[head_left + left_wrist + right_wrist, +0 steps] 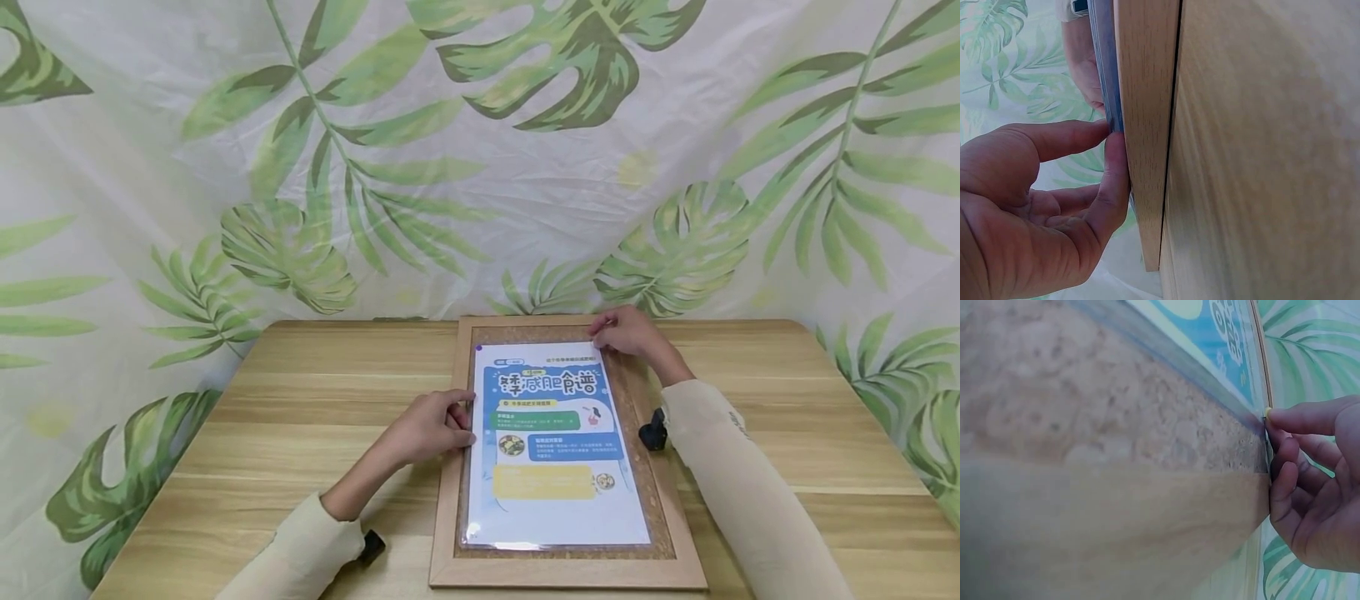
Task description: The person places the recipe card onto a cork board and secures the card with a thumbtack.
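A laminated poster sheet with blue, green and yellow panels lies on a wood-framed corkboard. A small purple pushpin sits at the sheet's top left corner. My right hand is at the top right corner, where thumb and finger pinch a small yellow-headed pushpin; its point is hidden. My left hand rests at the sheet's left edge, index finger and thumb spread along it. In the left wrist view, its fingertips meet the sheet's edge beside the wooden frame.
The corkboard lies on a wood-grain table, its top by the table's back edge. Behind hangs a leaf-patterned curtain. Dark wrist cameras stick out from both cream sleeves.
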Action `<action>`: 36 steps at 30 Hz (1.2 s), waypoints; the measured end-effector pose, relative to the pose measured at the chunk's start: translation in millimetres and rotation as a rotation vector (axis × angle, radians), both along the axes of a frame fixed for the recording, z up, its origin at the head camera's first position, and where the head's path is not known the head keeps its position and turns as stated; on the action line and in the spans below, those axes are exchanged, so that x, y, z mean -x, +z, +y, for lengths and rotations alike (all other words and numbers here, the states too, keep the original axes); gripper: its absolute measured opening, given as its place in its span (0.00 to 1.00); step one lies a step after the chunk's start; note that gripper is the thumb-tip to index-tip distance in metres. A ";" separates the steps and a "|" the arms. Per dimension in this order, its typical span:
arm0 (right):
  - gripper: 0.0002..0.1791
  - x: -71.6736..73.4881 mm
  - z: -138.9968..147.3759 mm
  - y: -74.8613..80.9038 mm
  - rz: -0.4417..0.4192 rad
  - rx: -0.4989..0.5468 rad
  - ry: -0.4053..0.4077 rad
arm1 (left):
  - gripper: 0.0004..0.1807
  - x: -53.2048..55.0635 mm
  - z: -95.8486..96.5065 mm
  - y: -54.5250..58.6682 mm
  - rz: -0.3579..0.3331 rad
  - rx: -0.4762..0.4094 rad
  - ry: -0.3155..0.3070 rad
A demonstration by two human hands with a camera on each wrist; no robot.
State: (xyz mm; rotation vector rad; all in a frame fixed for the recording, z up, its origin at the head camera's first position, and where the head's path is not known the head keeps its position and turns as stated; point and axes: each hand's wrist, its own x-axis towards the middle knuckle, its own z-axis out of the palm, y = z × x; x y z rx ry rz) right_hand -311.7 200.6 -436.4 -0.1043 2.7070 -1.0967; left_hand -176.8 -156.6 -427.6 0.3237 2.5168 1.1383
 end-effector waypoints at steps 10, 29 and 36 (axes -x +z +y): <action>0.17 4.3 1.6 -1.6 0.009 0.031 -0.015 | 0.35 0.5 1.4 0.6 0.006 0.017 0.008; 0.15 7.2 -2.1 -3.0 -0.004 0.023 -0.056 | 0.35 -0.5 0.2 -1.5 0.020 0.013 0.004; 0.14 5.4 1.0 -2.3 -0.002 0.032 -0.045 | 0.35 -0.7 1.5 -1.2 0.027 0.017 -0.002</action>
